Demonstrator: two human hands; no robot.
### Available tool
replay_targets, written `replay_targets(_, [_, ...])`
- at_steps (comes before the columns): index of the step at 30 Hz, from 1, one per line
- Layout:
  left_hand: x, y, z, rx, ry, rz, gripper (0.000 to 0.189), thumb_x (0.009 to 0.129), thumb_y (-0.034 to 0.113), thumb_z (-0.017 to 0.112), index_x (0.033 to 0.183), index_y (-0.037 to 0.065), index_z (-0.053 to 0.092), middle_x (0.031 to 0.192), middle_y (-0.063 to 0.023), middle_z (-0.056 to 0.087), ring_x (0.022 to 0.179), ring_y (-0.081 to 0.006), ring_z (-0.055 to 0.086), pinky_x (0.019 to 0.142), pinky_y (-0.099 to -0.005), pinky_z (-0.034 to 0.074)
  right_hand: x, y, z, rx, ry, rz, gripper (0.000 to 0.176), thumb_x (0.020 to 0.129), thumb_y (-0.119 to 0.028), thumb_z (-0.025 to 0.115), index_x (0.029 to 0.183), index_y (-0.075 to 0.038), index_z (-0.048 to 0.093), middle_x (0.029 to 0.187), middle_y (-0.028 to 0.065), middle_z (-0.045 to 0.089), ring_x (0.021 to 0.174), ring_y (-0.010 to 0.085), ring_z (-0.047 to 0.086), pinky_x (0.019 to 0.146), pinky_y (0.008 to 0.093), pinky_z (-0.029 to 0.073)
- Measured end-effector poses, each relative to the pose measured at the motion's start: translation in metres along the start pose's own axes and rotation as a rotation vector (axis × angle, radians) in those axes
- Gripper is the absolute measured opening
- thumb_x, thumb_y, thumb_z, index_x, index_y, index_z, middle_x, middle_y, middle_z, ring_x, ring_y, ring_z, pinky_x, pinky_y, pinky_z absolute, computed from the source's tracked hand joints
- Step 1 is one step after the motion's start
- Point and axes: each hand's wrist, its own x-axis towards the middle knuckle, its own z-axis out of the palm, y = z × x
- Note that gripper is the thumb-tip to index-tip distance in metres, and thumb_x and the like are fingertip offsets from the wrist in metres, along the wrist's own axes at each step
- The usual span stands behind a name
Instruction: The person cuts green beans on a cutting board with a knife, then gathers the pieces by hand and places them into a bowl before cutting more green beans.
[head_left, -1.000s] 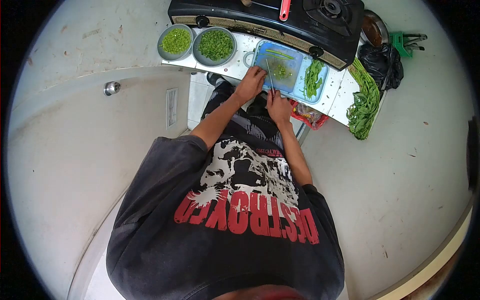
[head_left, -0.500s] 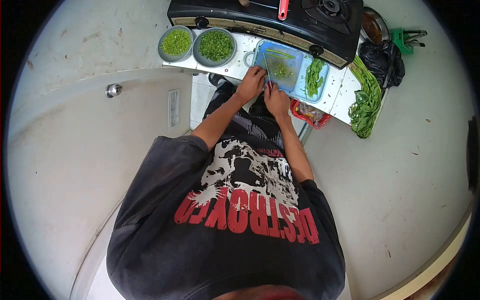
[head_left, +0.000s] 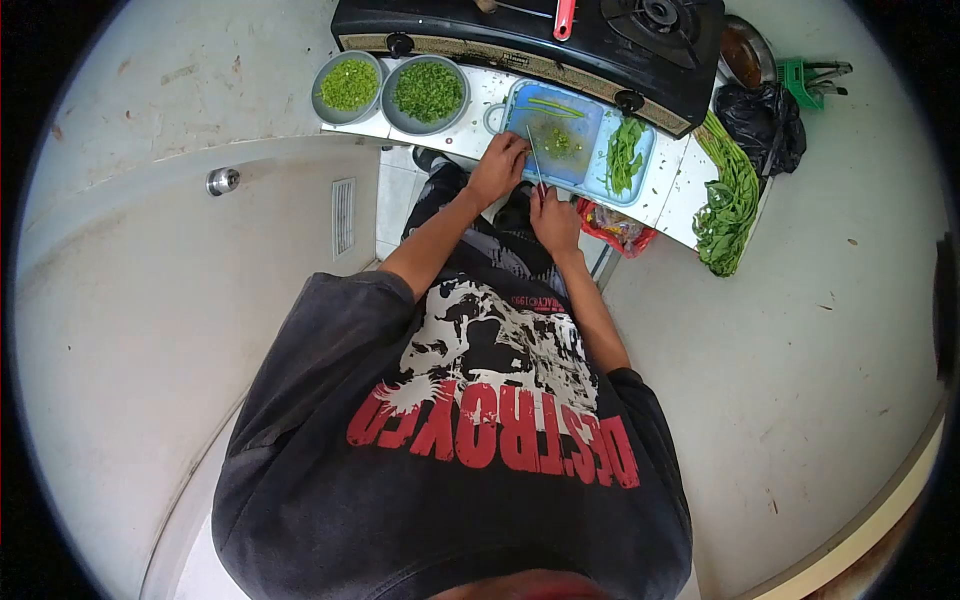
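My right hand (head_left: 555, 220) is closed round the handle of a knife (head_left: 534, 155), its thin blade pointing away from me over the near-left part of the blue cutting board (head_left: 600, 124). Left of the blade, my left hand (head_left: 497, 168) has its fingers curled and pressed together at the board's edge. A bit of green stem shows at those fingertips; most of it is hidden. Chopped green pieces (head_left: 561, 142) lie on the board just right of the blade. Behind them is a long green stem (head_left: 555, 107), and leafy greens (head_left: 624, 158) rest on the right side.
Left of the board stand a bowl of pale green pieces (head_left: 349, 86) and a bowl of darker chopped greens (head_left: 427, 92). A black gas stove (head_left: 520, 30) is behind. To the right are a leafy bunch (head_left: 728, 205), a black plastic bag (head_left: 765, 125) and a green basket (head_left: 797, 82).
My right hand has drawn the knife slightly back toward me, so less of the blade reaches over the board. My left hand stays at the board's edge, fingers still curled.
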Motion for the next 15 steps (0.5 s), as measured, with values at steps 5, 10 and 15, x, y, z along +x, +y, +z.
replay_targets(5, [0.001,0.007,-0.005,0.127,-0.018,0.013,0.020,0.087,0.000,0.064,0.106,0.003,0.068,0.103,-0.0141,0.060,0.103,-0.0356,0.057,0.091,-0.0446,0.049,0.018,-0.013,0.000,0.045,0.030,0.016,0.044,0.104,-0.040,0.051,0.094,0.000,0.065,0.069,0.0268,0.068,0.065,0.0460,0.070,0.061,0.0566,0.056])
replay_targets(10, [0.004,0.004,-0.007,0.194,0.001,0.067,0.019,0.087,0.003,0.065,0.105,0.006,0.068,0.103,-0.0112,0.061,0.102,-0.0335,0.056,0.091,-0.0438,0.047,0.023,-0.014,-0.005,0.063,0.038,0.037,0.047,0.105,-0.043,0.049,0.094,0.000,0.066,0.071,0.0284,0.068,0.068,0.0477,0.070,0.063,0.0568,0.056])
replay_targets(15, [0.002,0.001,-0.006,0.171,-0.025,0.024,0.016,0.088,0.005,0.065,0.103,0.007,0.068,0.102,-0.0097,0.062,0.102,-0.0327,0.057,0.090,-0.0441,0.046,0.010,-0.005,-0.005,0.046,0.019,0.048,0.047,0.105,-0.043,0.049,0.095,0.000,0.065,0.072,0.0288,0.068,0.068,0.0481,0.069,0.064,0.0573,0.056])
